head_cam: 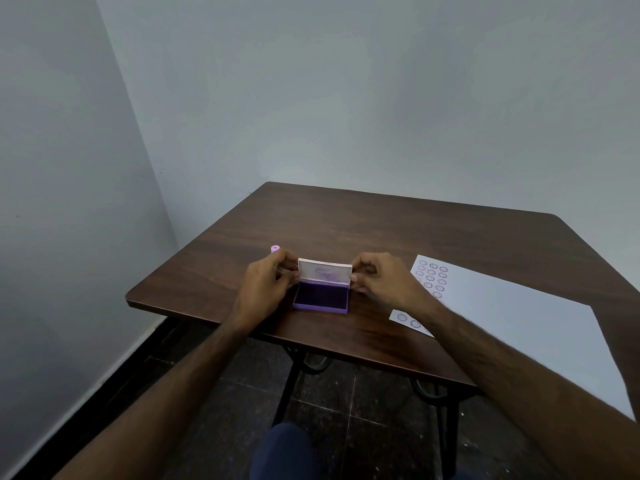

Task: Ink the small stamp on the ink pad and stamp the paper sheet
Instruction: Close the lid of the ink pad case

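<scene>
Near the front edge of the dark wooden table point(398, 230), the purple ink pad point(321, 295) lies with its lid point(325, 270) tipped up on the far side and the dark inked face bare. The left hand point(265, 282) pinches the lid's left end and the right hand point(382, 277) pinches its right end, fingers closed on the edges, so both are busy with the case and neither has the stamp.

The small stamp point(275, 249) looks to be the little pinkish-purple piece standing just beyond the left hand's knuckles, half hidden by them. The paper sheet point(512, 306) lies well to the right, its far-left corner already dotted with round prints, and a small scrap point(410, 322) with a couple of prints lies near it, partly under the right forearm.

From where I stand, the risks are plain enough. The lid may not stay up by itself; let go carelessly and it could flop shut over the pad. The inside of the lid is smeared purple, so fingertips gripping there could pick up ink and mark the clean paper. The left hand, pulling back, might knock the stamp over or roll it toward the left edge. The case sits light and close to the near edge, and a tug could slide it.
</scene>
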A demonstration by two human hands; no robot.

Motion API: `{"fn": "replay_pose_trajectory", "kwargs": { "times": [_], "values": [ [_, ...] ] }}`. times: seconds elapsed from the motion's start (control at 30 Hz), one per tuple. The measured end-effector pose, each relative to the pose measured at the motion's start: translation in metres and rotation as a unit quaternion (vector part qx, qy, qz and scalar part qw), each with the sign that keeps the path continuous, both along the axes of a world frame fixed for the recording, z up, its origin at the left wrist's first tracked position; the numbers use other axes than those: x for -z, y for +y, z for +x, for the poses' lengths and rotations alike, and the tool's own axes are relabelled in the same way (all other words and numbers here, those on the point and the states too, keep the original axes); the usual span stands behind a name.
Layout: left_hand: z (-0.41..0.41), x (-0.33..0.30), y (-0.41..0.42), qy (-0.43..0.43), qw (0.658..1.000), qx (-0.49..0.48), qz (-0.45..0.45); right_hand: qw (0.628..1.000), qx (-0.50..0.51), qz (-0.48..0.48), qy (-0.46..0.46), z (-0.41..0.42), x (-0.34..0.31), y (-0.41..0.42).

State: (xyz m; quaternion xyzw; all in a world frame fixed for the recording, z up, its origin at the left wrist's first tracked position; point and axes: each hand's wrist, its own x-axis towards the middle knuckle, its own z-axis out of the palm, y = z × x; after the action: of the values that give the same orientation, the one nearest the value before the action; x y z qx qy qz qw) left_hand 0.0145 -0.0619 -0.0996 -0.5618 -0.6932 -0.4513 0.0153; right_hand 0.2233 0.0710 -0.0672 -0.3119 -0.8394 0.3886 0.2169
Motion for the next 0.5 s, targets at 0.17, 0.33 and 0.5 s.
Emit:
{"fn": "replay_pose_trajectory", "kwargs": {
  "times": [0.17,0.33,0.5],
  "values": [
    [-0.005,0.002,-0.003,0.005,1.0,0.014,-0.018,0.995,-0.026,0.089,-0.047,0.005,-0.002,-0.002],
    [-0.009,0.003,-0.009,0.008,0.999,0.039,-0.037,0.992,-0.069,0.098,-0.042,0.013,0.0,-0.007],
    [-0.012,0.0,-0.013,0.07,0.991,0.095,-0.062,0.982,-0.094,0.161,-0.032,0.015,0.007,-0.011]
  ]
}}
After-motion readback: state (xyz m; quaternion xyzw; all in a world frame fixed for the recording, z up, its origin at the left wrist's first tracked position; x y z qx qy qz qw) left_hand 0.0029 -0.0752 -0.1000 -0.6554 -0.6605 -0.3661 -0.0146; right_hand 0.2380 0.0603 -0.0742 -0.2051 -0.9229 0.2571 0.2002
